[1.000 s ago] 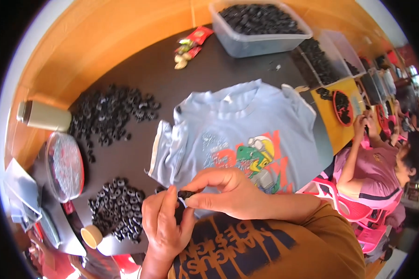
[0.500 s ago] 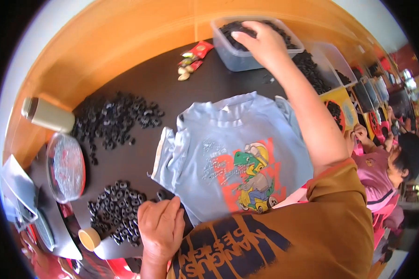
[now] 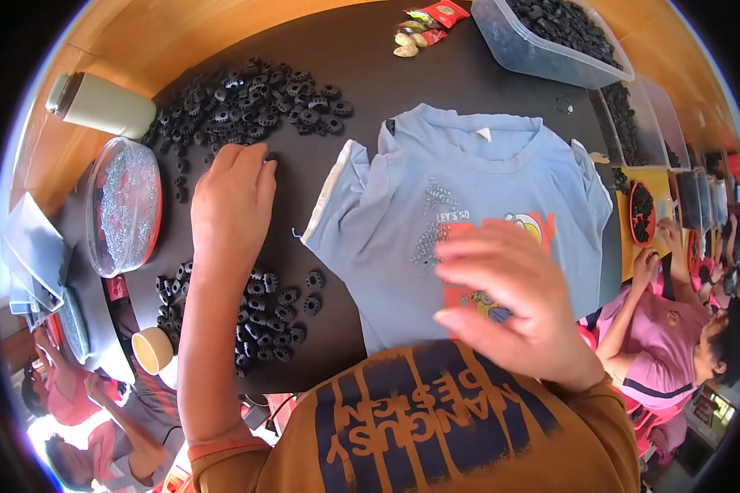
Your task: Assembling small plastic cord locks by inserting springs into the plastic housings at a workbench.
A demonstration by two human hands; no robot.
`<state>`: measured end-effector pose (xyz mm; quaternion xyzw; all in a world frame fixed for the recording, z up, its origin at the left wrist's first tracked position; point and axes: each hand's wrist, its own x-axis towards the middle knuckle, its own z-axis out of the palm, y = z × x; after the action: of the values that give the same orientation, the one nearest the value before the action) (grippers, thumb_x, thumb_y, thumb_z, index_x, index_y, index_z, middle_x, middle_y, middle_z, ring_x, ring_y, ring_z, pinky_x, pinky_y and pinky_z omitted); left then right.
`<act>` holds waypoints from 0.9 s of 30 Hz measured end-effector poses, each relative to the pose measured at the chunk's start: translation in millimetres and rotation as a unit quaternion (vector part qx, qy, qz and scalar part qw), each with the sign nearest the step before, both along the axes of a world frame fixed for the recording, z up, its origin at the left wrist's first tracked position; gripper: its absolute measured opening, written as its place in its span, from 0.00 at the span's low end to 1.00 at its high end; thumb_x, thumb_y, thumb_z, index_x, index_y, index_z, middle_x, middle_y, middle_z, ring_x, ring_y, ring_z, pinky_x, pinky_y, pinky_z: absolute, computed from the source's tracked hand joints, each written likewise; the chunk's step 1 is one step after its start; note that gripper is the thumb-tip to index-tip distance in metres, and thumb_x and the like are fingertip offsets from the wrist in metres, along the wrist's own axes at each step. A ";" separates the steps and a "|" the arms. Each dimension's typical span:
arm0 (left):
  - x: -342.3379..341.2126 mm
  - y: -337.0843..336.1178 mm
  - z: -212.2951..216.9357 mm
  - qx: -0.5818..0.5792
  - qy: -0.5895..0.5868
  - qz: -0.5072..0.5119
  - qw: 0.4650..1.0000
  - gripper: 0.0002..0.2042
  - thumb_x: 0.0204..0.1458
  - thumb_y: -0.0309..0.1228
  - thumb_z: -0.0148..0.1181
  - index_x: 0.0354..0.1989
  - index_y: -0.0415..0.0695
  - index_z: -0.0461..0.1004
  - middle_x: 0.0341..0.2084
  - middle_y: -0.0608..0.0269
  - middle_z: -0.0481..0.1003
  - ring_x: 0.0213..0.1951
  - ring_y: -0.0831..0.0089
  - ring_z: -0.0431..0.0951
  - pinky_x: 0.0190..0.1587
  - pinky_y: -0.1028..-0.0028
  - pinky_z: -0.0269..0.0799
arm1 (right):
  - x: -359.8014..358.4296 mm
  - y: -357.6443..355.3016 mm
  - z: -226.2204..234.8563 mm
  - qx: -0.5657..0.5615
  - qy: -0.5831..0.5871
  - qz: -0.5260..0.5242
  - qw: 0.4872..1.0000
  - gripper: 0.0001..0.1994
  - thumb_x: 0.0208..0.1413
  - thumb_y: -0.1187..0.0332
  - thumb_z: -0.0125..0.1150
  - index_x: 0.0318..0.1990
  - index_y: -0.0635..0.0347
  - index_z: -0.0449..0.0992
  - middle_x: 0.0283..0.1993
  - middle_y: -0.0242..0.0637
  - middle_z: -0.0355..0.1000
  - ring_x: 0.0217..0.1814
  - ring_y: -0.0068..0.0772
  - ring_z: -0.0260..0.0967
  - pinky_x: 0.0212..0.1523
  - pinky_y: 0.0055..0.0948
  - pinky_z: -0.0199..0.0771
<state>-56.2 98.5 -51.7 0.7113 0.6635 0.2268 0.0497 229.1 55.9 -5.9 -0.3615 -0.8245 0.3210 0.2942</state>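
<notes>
Black pieces (image 3: 259, 103), upper left, could scatter if the left hand (image 3: 234, 187), its grip unclear, nudges them; the right hand (image 3: 514, 296) hovers loosely spread, lower centre-right.

- Stretches the bare left arm (image 3: 222, 329) forward, nearly straight up the view.
- Turns the back of the bare left hand (image 3: 234, 189) upward, with its fingers (image 3: 219, 160) close together and angled down, too covered to tell any grip beneath.
- Holds the bare right hand (image 3: 510, 300) raised before the chest (image 3: 419, 411), slightly blurred, with its fingers (image 3: 506, 263) pointing left.
- Parts the right thumb (image 3: 477, 330) from those fingers, leaving a gap.
</notes>
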 end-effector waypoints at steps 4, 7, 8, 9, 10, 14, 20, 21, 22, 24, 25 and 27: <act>0.2 11.6 -16.4 0.004 0.099 -0.022 0.995 0.08 0.51 0.26 0.55 0.38 0.39 0.75 0.32 0.53 0.73 0.33 0.54 0.74 0.37 0.62 0.70 | -20.9 -5.7 -19.4 -0.050 0.064 0.025 0.996 0.13 0.46 0.66 0.66 0.38 0.61 0.75 0.40 0.39 0.74 0.44 0.41 0.70 0.50 0.43 0.64; 10.6 -1.3 -7.2 -0.031 -0.025 -0.003 0.999 0.09 0.51 0.25 0.55 0.41 0.40 0.74 0.30 0.57 0.74 0.29 0.65 0.74 0.35 0.69 0.70 | -24.8 -4.0 -27.6 -0.075 0.105 0.038 0.991 0.11 0.47 0.67 0.65 0.38 0.61 0.75 0.39 0.38 0.74 0.43 0.42 0.70 0.48 0.39 0.65; 18.6 -9.8 0.7 -0.077 -0.166 0.019 0.983 0.10 0.52 0.24 0.55 0.43 0.40 0.74 0.29 0.61 0.75 0.26 0.72 0.73 0.33 0.74 0.70 | -24.3 -2.7 -31.9 -0.088 0.126 0.027 0.988 0.11 0.47 0.68 0.65 0.38 0.61 0.75 0.39 0.38 0.74 0.42 0.43 0.70 0.45 0.39 0.66; 31.1 -17.2 18.0 -0.197 -0.345 0.075 0.915 0.11 0.53 0.23 0.55 0.45 0.37 0.73 0.29 0.66 0.75 0.26 0.83 0.69 0.31 0.82 0.67 | -22.0 -1.8 -35.0 -0.102 0.144 0.012 0.984 0.12 0.47 0.69 0.65 0.39 0.61 0.75 0.38 0.38 0.74 0.40 0.43 0.71 0.43 0.38 0.67; 40.7 -25.6 27.6 -0.214 -0.427 0.059 0.877 0.11 0.53 0.23 0.55 0.44 0.36 0.73 0.30 0.66 0.75 0.26 0.83 0.69 0.31 0.83 0.66 | -18.9 0.7 -34.7 -0.122 0.158 0.006 0.980 0.12 0.47 0.73 0.65 0.40 0.64 0.75 0.38 0.40 0.74 0.40 0.40 0.71 0.41 0.33 0.67; 68.3 -62.5 47.8 -0.215 -0.569 0.009 0.794 0.12 0.53 0.20 0.55 0.46 0.33 0.70 0.33 0.60 0.75 0.27 0.83 0.70 0.32 0.85 0.67 | -19.1 1.5 -35.0 -0.170 0.232 0.008 0.958 0.13 0.48 0.78 0.63 0.44 0.69 0.74 0.41 0.42 0.74 0.40 0.34 0.72 0.41 0.27 0.68; 82.2 -83.6 49.6 -0.224 -0.593 -0.028 0.773 0.14 0.51 0.16 0.52 0.47 0.33 0.71 0.36 0.59 0.73 0.30 0.82 0.71 0.33 0.86 0.68 | -24.3 2.4 -45.1 -0.110 0.312 0.032 0.943 0.14 0.45 0.75 0.66 0.41 0.63 0.75 0.36 0.40 0.74 0.35 0.41 0.72 0.34 0.31 0.70; 84.9 -85.6 49.9 -0.216 -0.609 -0.023 0.763 0.15 0.49 0.15 0.53 0.47 0.34 0.72 0.35 0.60 0.72 0.32 0.80 0.71 0.35 0.84 0.67 | -23.2 3.1 -45.6 -0.096 0.302 0.030 0.948 0.13 0.45 0.75 0.66 0.40 0.63 0.75 0.36 0.40 0.74 0.35 0.41 0.72 0.34 0.31 0.70; 81.3 -90.7 49.7 -0.227 -0.600 -0.033 0.767 0.16 0.48 0.15 0.53 0.47 0.34 0.72 0.33 0.61 0.72 0.33 0.79 0.71 0.36 0.83 0.67 | -22.9 2.3 -45.3 -0.085 0.294 0.033 0.952 0.12 0.45 0.75 0.66 0.39 0.63 0.75 0.36 0.40 0.74 0.35 0.40 0.72 0.34 0.31 0.70; 74.9 -101.7 47.3 -0.233 -0.593 -0.032 0.770 0.17 0.47 0.15 0.53 0.47 0.35 0.73 0.32 0.61 0.71 0.33 0.78 0.71 0.37 0.81 0.67 | -16.6 3.6 -41.1 -0.098 0.251 0.070 0.961 0.10 0.47 0.75 0.64 0.38 0.66 0.75 0.39 0.45 0.73 0.36 0.36 0.71 0.34 0.28 0.69; 71.7 -107.1 43.5 -0.259 -0.580 -0.067 0.770 0.16 0.47 0.16 0.54 0.46 0.35 0.73 0.30 0.61 0.71 0.33 0.77 0.70 0.36 0.80 0.66 | -15.5 5.5 -43.4 -0.084 0.238 0.101 0.962 0.10 0.49 0.76 0.62 0.39 0.69 0.75 0.43 0.49 0.73 0.38 0.34 0.71 0.35 0.27 0.68; 65.6 -117.2 37.8 -0.309 -0.550 -0.139 0.763 0.13 0.46 0.17 0.55 0.43 0.36 0.75 0.28 0.62 0.71 0.31 0.73 0.70 0.35 0.76 0.65 | -20.8 1.6 -40.3 -0.137 0.228 0.079 0.961 0.09 0.49 0.77 0.61 0.38 0.68 0.75 0.43 0.48 0.73 0.40 0.35 0.70 0.36 0.27 0.69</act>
<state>9.4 -18.7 -13.9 0.4953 0.4499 0.3524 0.6542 208.2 57.5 -46.2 -0.2496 -0.7095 0.5268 0.3959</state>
